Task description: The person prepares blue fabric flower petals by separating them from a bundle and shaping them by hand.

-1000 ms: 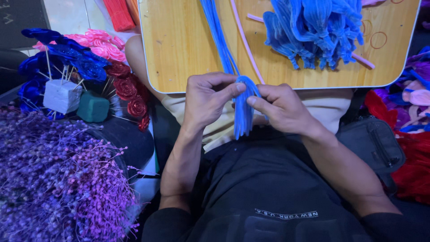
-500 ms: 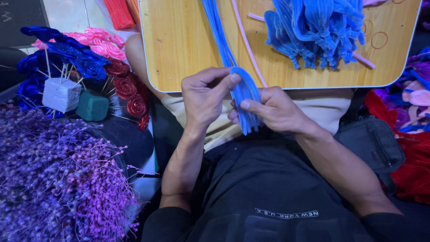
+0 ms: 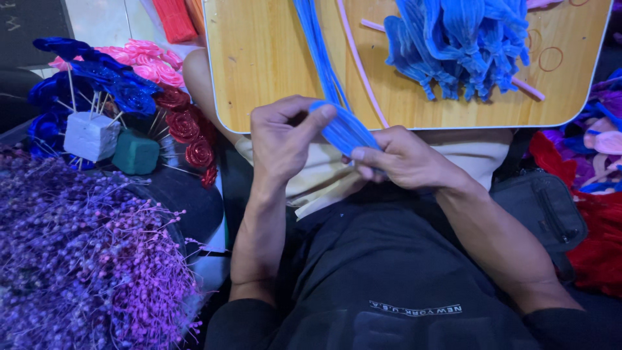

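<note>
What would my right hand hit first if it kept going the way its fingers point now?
The right hand points left, toward the left hand. First in that line looks to be the folded blue chenille stems both hands pinch, then the left hand's fingers; depth is hard to judge.

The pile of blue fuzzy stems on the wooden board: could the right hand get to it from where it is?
Probably yes. The pile of blue stems lies on the wooden board just beyond the right hand, with bare board between. But that hand, like the left hand, is gripping a bundle of blue stems.

Fuzzy blue chenille stems (image 3: 346, 129), smooth pale wooden board (image 3: 272, 58), glittery red roses (image 3: 188, 126), matt foam blocks (image 3: 91, 136).
</note>
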